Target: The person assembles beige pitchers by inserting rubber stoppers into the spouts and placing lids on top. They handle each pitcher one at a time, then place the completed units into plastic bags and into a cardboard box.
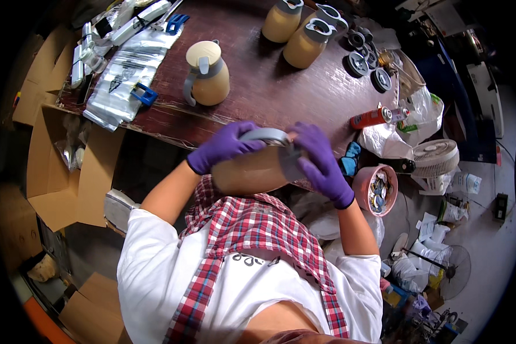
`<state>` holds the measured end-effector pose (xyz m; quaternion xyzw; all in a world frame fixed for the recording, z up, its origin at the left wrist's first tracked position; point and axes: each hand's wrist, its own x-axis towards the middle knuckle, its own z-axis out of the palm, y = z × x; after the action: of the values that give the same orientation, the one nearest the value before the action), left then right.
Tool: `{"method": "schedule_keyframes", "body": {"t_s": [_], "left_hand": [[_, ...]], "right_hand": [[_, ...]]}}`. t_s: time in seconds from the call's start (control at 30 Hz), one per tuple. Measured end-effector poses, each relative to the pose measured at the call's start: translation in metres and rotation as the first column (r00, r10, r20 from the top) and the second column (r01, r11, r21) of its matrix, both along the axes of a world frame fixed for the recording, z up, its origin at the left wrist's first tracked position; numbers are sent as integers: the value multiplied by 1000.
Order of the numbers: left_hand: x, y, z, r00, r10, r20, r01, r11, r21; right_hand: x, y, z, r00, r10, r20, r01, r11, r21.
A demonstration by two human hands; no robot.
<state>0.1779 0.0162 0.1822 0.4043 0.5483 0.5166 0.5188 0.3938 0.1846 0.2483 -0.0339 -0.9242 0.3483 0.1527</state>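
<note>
Lying on its side against my checked apron, a beige jug [247,172] with a grey handle and collar is held between my two purple-gloved hands. My left hand [226,146] is closed on the handle side, its fingertips by the grey handle. My right hand [321,160] grips the grey neck end, with its fingers around the rim; what the fingertips touch is hidden. Beyond them, a similar jug [212,89] with a cream lid stands upright on the dark red table [241,69]. Several lidless jugs [305,49] stand at the far edge.
Grey ring-shaped parts [358,64] lie at the far right, near a red spray can [371,118]. Clear plastic bags [126,77] and blue clips [144,94] cover the left end. A pink bucket [361,186] and a white fan [436,157] are to the right; an open carton [54,200] is at left.
</note>
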Motion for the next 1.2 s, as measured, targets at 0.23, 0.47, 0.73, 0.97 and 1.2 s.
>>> {"method": "schedule_keyframes", "body": {"t_s": [0.23,0.47,0.73,0.97,1.2], "left_hand": [[20,-15,3,971,58,-230,-27,990,138],[94,-27,-14,502,109,-858,199,951,238],[18,-49,-13,969,34,-244,23,973,231],[43,-50,-21,803,252,-540,-66,938,340],[-5,-51,-62,675,547,-495,-324,822,468]], "right_hand": [[-1,7,-36,994,-100,41,106,809,-578],[-17,5,-160,701,-147,698,700,-47,-713],[-46,-2,-67,950,-281,-138,173,839,-517],[-71,1,-88,962,-194,193,268,531,-804],[-114,49,-106,918,-396,10,317,719,-618]]}}
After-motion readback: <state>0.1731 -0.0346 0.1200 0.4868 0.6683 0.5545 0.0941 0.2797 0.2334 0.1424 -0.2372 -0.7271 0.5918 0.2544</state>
